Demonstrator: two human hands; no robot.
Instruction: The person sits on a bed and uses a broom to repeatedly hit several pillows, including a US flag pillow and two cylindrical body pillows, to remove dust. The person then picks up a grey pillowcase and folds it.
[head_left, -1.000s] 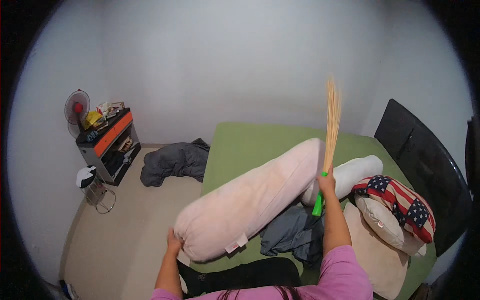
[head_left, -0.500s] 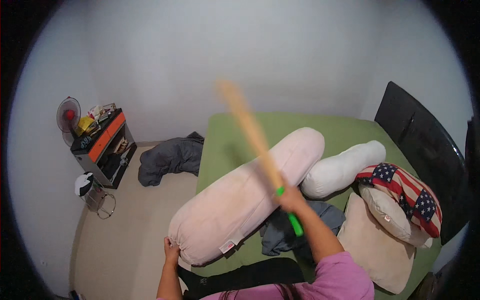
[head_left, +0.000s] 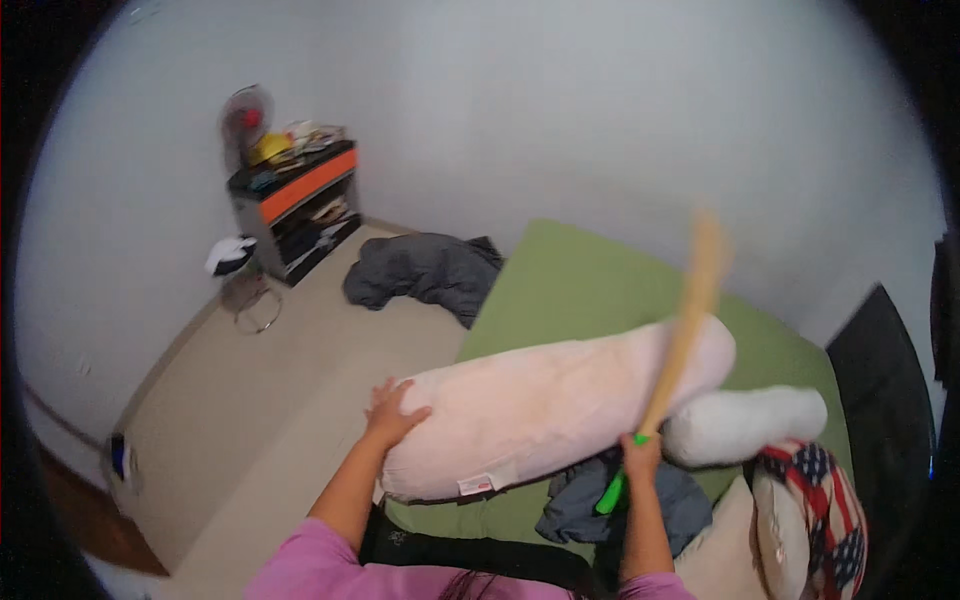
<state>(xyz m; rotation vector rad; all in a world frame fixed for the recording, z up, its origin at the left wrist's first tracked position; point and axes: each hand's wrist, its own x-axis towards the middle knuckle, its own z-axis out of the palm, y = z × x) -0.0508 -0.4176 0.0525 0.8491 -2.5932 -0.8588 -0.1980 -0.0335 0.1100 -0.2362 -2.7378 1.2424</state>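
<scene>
My right hand is wrapped round the green handle of a long, straw-coloured bed broom. Its bristles slant up and away past the far end of a pale pink bolster, blurred toward the tip. Whether the broom touches the bolster I cannot tell. My left hand rests with fingers spread on the bolster's near left end. The bolster lies across the green-sheeted bed, with a white tag on its near side. Under my right hand is a crumpled grey-blue cloth.
Right of the bolster are a smaller white bolster, cream pillows and a flag-patterned pillow, by a dark headboard. A grey blanket lies on the floor. Further left stand a stool, a shelf and a fan.
My left hand has gone from pinching the bolster's end to lying spread on it. The broom has swung to the right and upward. The bolster lies more level across the view, which has turned left.
</scene>
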